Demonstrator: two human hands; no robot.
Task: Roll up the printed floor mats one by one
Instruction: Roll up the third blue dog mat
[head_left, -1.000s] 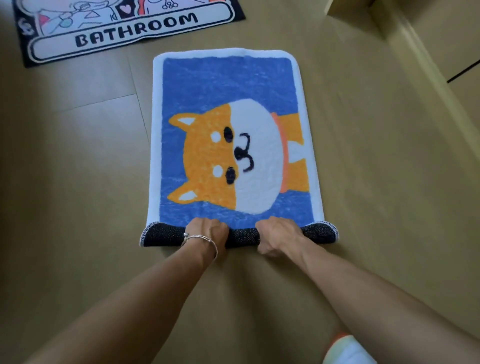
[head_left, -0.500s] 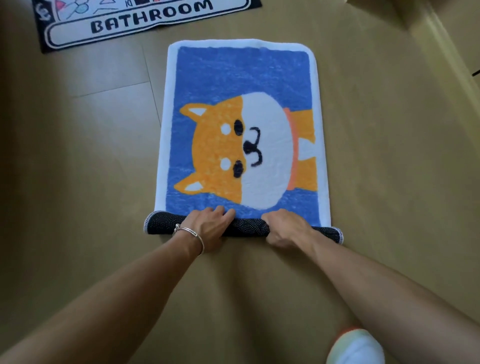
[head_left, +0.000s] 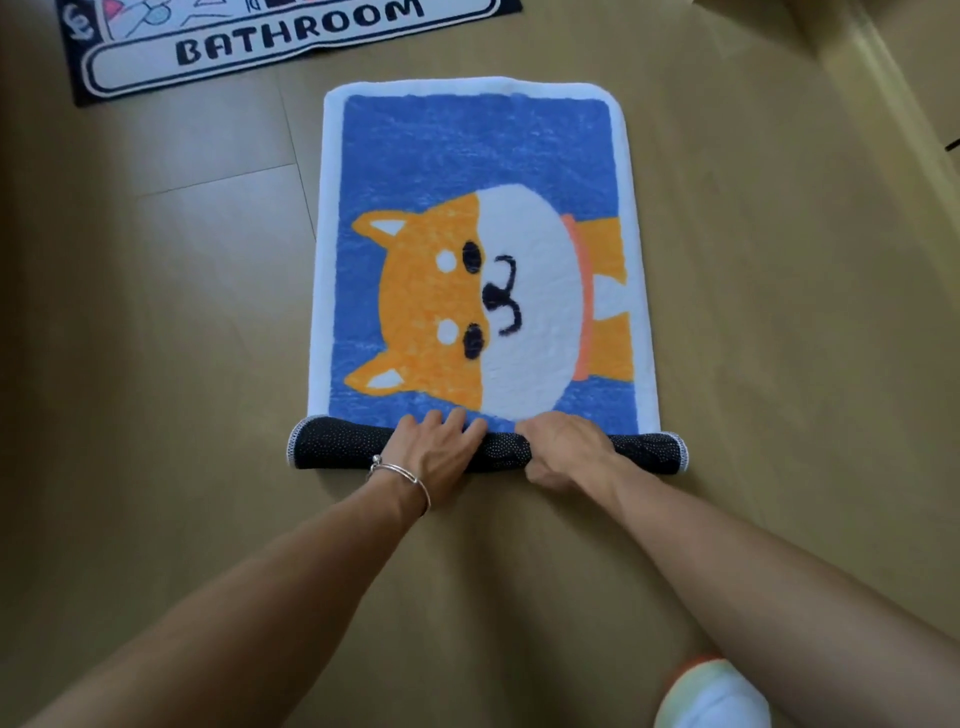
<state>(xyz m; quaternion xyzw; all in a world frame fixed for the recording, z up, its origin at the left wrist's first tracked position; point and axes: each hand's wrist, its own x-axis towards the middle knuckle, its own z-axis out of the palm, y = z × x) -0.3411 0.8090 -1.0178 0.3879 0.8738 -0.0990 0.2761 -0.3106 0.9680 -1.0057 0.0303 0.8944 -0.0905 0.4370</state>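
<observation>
Nearest, bottom right: a white sock toe (head_left: 711, 696) with an orange-and-green tip, planted on the wooden floor (head_left: 156, 364). Two bare forearms reaching forward from the bottom edge. On the left wrist, a thin silver bracelet (head_left: 400, 475) with a small bead.

Now the action. Left hand (head_left: 441, 447) laid palm down on top of the roll (head_left: 337, 444), fingers nearly straight and close together, tips just reaching the blue pile beyond. Right beside it, right hand (head_left: 566, 449), fingers curled over the top of the roll, thumb tucked against the near side, gripping it. Small gap between the two hands, both around the middle of the roll's length.

Roll itself slim, black dotted backing facing out, white stitched edging at both ends, lying across the near end of the Shiba dog mat (head_left: 467, 156). Beyond the hands, most of that mat flat on the floor: blue ground, white border, orange-and-white dog face lying sideways, ears toward the left, far corners rounded.

Farther off, top left, well apart from the dog mat: a black-edged BATHROOM mat (head_left: 260, 47), flat, cut off by the frame. Top right: a pale wooden ledge (head_left: 883, 104) running diagonally.
</observation>
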